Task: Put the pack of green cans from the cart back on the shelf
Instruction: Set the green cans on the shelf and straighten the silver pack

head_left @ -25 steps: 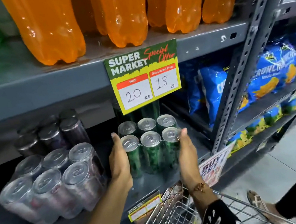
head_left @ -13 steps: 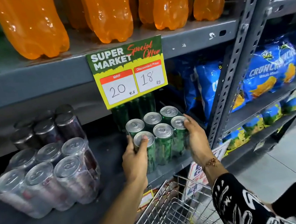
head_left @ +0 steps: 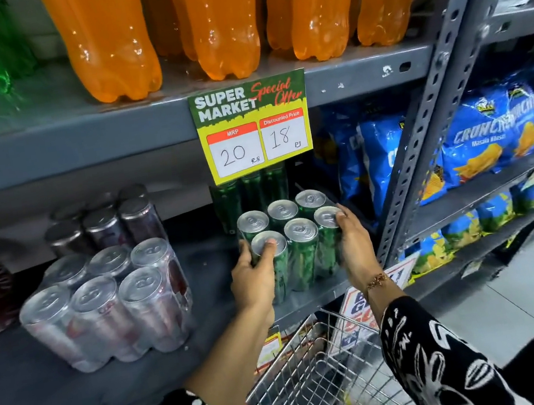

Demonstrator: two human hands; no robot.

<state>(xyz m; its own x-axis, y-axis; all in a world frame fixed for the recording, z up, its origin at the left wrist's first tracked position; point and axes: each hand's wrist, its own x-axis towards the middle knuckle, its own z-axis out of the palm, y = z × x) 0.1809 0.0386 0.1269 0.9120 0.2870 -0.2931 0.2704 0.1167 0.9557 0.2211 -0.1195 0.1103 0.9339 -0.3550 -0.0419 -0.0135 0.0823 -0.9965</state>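
Pack of green cans (head_left: 294, 243) upright on shelf (head_left: 200, 274), gripped by left hand (head_left: 252, 279) and right hand (head_left: 355, 244)

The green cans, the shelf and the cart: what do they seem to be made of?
Green cans: likely aluminium, with bare silvery tops with pull tabs and glossy printed sides, seemingly under clear film. Shelf: apparently steel painted matte grey, with a perforated upright. Cart: bright metal wire, probably plated, woven in a grid.

Both arms reach forward. The left hand (head_left: 252, 279) grips from the left, thumb on top; the right hand (head_left: 355, 248) presses from the right, fingers curled, a bracelet at its wrist.
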